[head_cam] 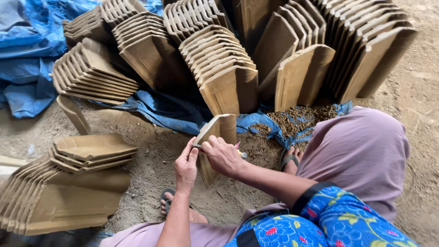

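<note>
My left hand [186, 165] is closed around the lower edge of a raw clay tile [215, 137] that stands on end on the dirt floor [151, 160] between my knees, while my right hand [222, 155] is curled tight over a small tool whose tip touches the tile's side; I cannot tell what kind of tool it is. Just left lies a flat stack of tiles [68, 183], and ahead, rows of standing tiles [219, 68] lean on a blue tarp [27, 55].
</note>
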